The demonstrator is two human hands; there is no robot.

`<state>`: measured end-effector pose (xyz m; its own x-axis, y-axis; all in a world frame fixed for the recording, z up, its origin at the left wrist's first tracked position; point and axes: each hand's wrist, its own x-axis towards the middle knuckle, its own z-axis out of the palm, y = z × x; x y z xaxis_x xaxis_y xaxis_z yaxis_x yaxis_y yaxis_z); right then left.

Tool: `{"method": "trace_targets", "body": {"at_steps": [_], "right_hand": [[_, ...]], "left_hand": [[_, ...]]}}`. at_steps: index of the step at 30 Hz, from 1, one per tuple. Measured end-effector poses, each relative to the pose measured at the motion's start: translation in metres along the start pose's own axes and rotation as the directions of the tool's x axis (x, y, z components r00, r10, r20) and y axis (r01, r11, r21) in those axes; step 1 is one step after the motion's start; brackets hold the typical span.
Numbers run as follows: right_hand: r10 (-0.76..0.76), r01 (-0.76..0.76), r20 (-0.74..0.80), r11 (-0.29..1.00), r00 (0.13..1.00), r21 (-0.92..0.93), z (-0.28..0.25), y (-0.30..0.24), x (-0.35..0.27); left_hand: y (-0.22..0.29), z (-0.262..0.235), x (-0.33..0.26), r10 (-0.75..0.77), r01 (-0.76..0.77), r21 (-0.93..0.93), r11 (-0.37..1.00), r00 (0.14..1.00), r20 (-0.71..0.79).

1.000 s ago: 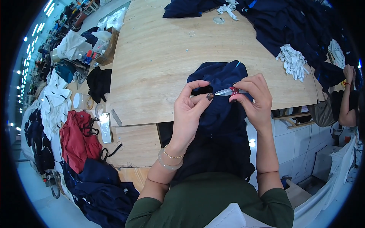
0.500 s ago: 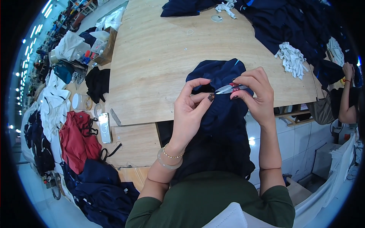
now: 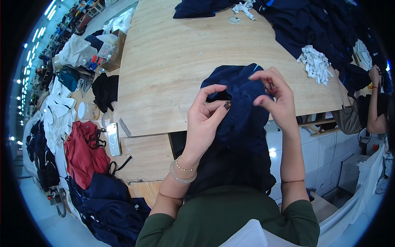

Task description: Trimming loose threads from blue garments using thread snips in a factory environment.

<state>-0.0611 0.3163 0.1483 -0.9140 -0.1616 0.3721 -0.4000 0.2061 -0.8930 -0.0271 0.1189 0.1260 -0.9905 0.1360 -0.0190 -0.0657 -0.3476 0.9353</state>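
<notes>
A dark navy garment [image 3: 247, 109] lies bunched over the table's near edge and hangs toward me. My left hand [image 3: 204, 121] pinches a gathered edge of it between thumb and fingers. Over the garment's right side is my right hand [image 3: 283, 101], its thumb and index finger spread apart. Red-handled thread snips [image 3: 271, 87] are tucked inside that hand against the curled fingers; their blades are hidden. A short light-blue mark [image 3: 256, 67] shows at the garment's far edge.
The wooden table [image 3: 164, 74] spreads ahead. Navy cloth [image 3: 304, 24] and white strips [image 3: 316, 66] lie at the far right. To the left are a phone [image 3: 113, 139], red garment [image 3: 84, 154] and cardboard box [image 3: 117, 51]. Another person's arm [image 3: 373, 99] is at right.
The snips' blades have left the garment's edge and the snips are now folded into my right palm. My right thumb and index finger have spread. My left hand keeps its pinch.
</notes>
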Motion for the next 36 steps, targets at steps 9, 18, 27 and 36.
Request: {"method": "trace_targets", "body": {"at_steps": [9, 18, 27, 36], "right_hand": [[0.181, -0.164, -0.012, 0.913, 0.983, 0.373, 0.027, 0.032, 0.034], [0.304, -0.253, -0.308, 0.948, 0.902, 0.194, -0.019, 0.066, 0.023], [-0.049, 0.064, 0.18, 0.995, 0.982, -0.08, 0.012, 0.003, -0.001], [0.052, -0.023, -0.217, 0.991, 0.975, 0.133, 0.018, 0.016, -0.004]], "left_hand": [[-0.009, -0.007, 0.006, 0.066, -0.067, 0.046, 0.997, 0.997, 0.043], [-0.011, -0.017, 0.005, 0.009, -0.001, -0.052, 0.999, 0.99, 0.14], [-0.007, -0.008, 0.008, 0.044, -0.053, 0.083, 0.995, 0.994, 0.099], [-0.005, -0.008, 0.003, 0.061, -0.074, 0.169, 0.983, 0.995, 0.083]]}}
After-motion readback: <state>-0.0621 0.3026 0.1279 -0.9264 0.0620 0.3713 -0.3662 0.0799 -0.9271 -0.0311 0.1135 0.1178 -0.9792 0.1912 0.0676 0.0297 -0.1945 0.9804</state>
